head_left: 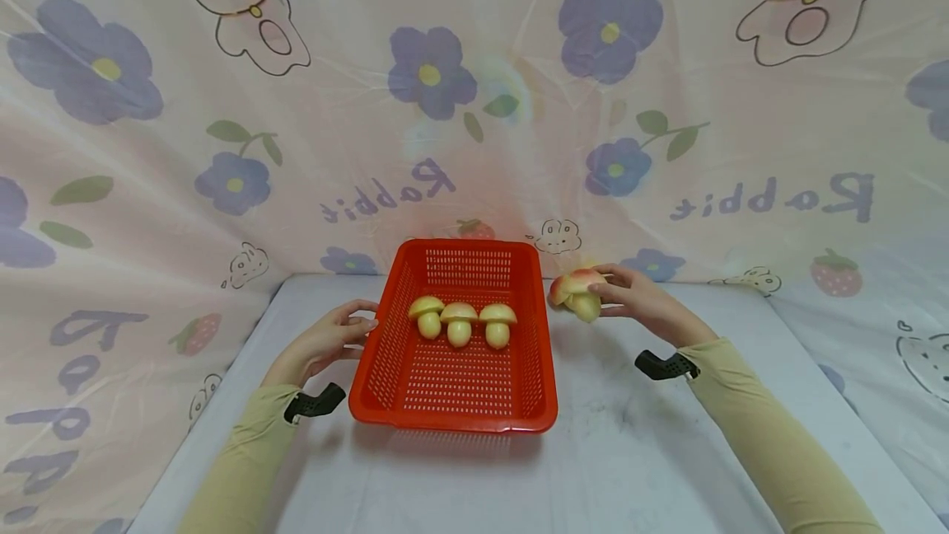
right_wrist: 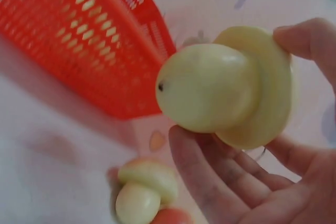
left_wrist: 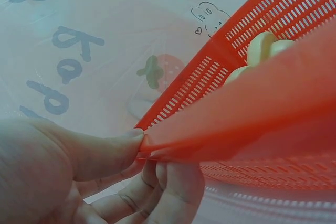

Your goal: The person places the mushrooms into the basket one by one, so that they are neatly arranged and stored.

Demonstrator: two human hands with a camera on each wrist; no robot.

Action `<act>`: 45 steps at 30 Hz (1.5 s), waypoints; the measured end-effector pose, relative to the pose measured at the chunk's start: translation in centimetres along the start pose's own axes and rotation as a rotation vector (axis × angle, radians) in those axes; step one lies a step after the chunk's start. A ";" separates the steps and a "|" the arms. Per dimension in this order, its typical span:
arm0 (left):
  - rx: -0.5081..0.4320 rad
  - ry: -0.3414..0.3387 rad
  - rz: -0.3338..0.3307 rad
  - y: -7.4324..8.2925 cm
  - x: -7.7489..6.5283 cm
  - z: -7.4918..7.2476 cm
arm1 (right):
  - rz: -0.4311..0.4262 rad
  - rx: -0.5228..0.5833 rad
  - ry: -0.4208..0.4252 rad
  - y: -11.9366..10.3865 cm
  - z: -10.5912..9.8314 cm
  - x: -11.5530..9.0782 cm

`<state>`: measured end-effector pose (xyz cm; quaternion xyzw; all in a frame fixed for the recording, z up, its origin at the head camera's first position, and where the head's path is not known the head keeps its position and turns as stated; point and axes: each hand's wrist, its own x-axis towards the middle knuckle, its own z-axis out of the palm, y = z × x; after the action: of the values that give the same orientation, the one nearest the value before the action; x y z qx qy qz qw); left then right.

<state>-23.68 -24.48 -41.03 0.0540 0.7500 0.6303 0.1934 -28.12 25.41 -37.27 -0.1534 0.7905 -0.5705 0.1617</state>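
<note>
My right grip (head_left: 641, 299) holds a mushroom (head_left: 583, 293), fingers curled round its cap (right_wrist: 275, 87), beside the red basket (head_left: 460, 390), whose rim (left_wrist: 226, 124) my left grip (head_left: 328, 342) pinches; a light, even hold should serve best.

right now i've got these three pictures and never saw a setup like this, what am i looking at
No robot here: a person works bare-handed, so each grip is simply a hand. The wide picture comes from a head camera looking forward and down; the others come from a camera on each wrist. On the white table stands a red basket with three mushroom-shaped pieces inside. The left grip pinches its rim. The right grip holds another mushroom-shaped piece beside the basket; the right wrist picture shows at least one more on the table.
</note>
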 end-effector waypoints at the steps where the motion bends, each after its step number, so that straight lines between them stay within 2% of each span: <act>1: 0.001 0.001 -0.002 0.0 0.0 0.0 | -0.004 0.001 -0.005 -0.3 0.2 0.1; 7: 0.000 0.008 -0.007 -0.1 0.0 0.0 | -0.023 0.038 -0.027 -1.6 1.8 0.5; 14: -0.002 0.004 -0.010 -0.2 0.0 0.0 | -0.026 0.135 -0.059 -3.1 3.6 0.8; 21: -0.005 0.017 -0.014 -0.2 0.0 -0.1 | -0.028 0.198 -0.125 -4.2 5.6 1.6; 26: -0.012 0.015 -0.015 -0.1 -0.1 0.0 | -0.032 0.207 -0.181 -4.3 7.2 2.6; 33: -0.023 0.014 -0.020 0.0 -0.1 -0.1 | 0.026 0.229 -0.228 -5.1 10.0 3.5; 40: -0.021 0.015 -0.028 0.1 0.0 0.0 | 0.016 0.209 -0.320 -5.7 12.4 4.4; 45: -0.015 0.017 -0.029 0.0 0.1 0.0 | 0.024 0.233 -0.332 -5.8 13.6 4.9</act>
<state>-23.72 -24.43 -41.05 0.0361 0.7475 0.6334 0.1967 -26.34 9.94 -36.21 -0.2161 0.6834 -0.6230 0.3132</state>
